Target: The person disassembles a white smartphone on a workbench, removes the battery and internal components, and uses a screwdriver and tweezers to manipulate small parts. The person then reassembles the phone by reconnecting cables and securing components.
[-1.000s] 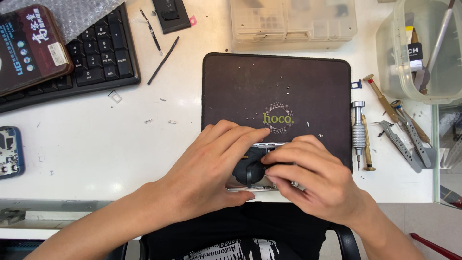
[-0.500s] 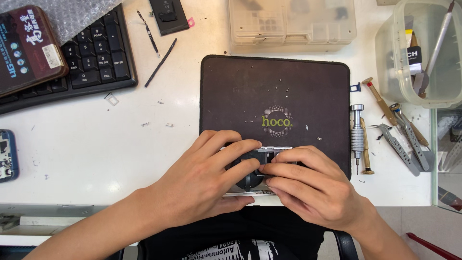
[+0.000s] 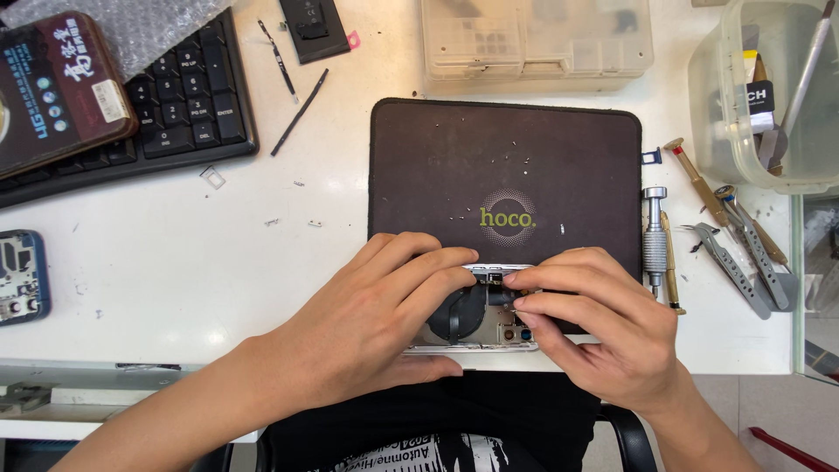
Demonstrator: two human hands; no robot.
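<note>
Opened silver phone frame (image 3: 476,325) lay on the dark brown mat (image 3: 507,166).
Left hand (image 3: 367,323) steadied it; right hand (image 3: 603,328) fingers (image 3: 542,280) pinched its black inner part.

Keyboard (image 3: 131,105), screwdrivers (image 3: 655,240), parts box (image 3: 537,39)

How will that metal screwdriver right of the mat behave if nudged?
The metal screwdriver has a round, ribbed barrel lying flat on the smooth white table, so it would probably roll sideways. It looks solid metal, so likely stiff and heavy for its size. The thin tool alongside might stop it rolling right.
</note>
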